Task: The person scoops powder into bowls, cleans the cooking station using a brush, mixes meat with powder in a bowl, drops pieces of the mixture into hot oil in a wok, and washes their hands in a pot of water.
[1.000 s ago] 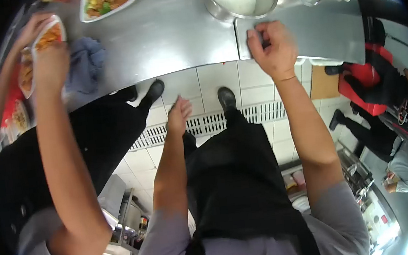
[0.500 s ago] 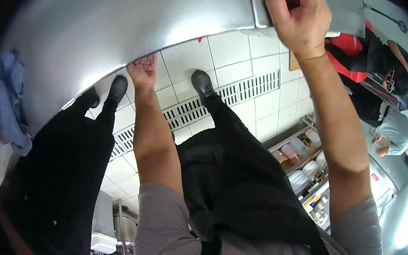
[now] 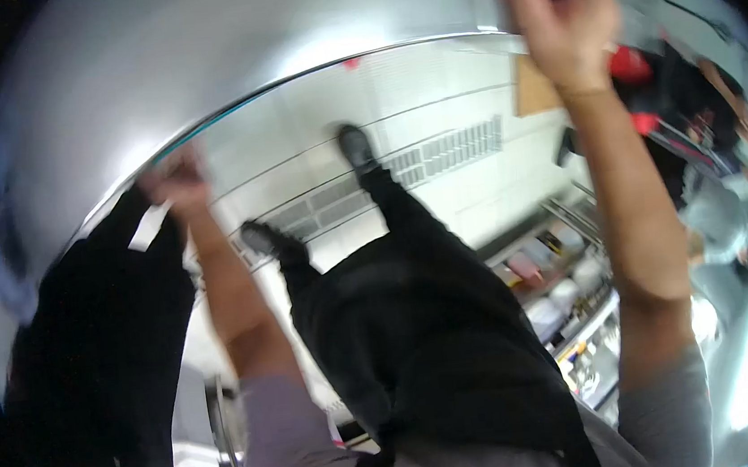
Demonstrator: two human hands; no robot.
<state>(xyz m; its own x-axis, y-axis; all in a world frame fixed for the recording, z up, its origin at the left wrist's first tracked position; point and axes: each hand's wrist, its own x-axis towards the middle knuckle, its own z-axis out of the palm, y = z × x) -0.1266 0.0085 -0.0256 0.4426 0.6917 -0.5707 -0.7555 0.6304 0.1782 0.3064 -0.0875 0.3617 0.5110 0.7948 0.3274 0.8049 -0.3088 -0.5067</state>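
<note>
A smooth steel counter runs across the top of the view, with a thin teal line along part of its front edge. My left hand is at that edge on the left; its fingers are smeared by motion. My right hand is over the counter's right end with the fingers curled in, and nothing shows in the gap by the thumb. The top of the frame cuts off part of its knuckles.
A person in black clothing stands close on my left. Low shelves with dishes and containers are behind me on the right. More people work at the far right. A slotted drain crosses the tiled floor.
My left hand has moved left along the counter edge. My left foot has shifted, and the view has turned slightly. My right hand stays curled over the counter's right end.
</note>
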